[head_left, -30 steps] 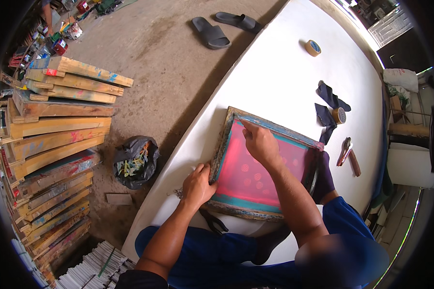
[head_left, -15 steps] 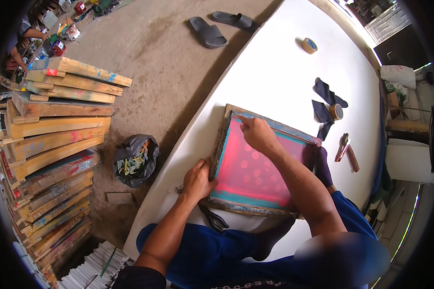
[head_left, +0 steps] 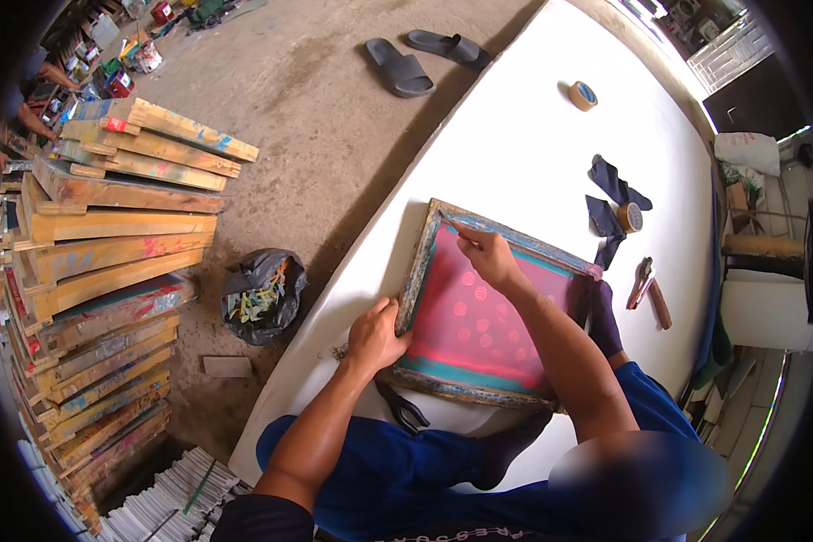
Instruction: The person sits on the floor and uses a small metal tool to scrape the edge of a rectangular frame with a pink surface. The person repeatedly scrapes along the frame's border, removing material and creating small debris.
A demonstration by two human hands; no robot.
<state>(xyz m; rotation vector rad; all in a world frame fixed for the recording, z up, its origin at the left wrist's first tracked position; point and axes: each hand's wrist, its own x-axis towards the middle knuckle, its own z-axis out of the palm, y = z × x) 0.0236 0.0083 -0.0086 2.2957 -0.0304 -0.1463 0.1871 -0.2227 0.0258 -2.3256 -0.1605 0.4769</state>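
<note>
A screen-printing frame (head_left: 415, 275) with worn, paint-stained wooden sides lies tilted before me on a white surface. Its pink mesh (head_left: 465, 330) carries round patterned marks and has teal strips along the edges. My left hand (head_left: 375, 336) is wrapped round the left side of the frame, thumb on top. At the far left inner corner, my right hand (head_left: 491, 259) presses down with its fingers bent together; whatever they hold, if anything, is too small to make out. Black-handled pliers (head_left: 403, 411) lie against the near edge, partly hidden by the frame.
Tape rolls (head_left: 583, 96), dark cloth strips (head_left: 608, 217) and a red-and-silver hand tool (head_left: 640, 284) lie on the white surface (head_left: 506, 135). Stacked wooden frames (head_left: 126, 244), a black bag of scraps (head_left: 264, 298) and slippers (head_left: 400, 68) are at left. Another person's arm (head_left: 36, 117) shows far left.
The whole view has shifted slightly. My right hand stays at the same corner with its wrist turned a little; my left hand keeps its grip on the frame.
</note>
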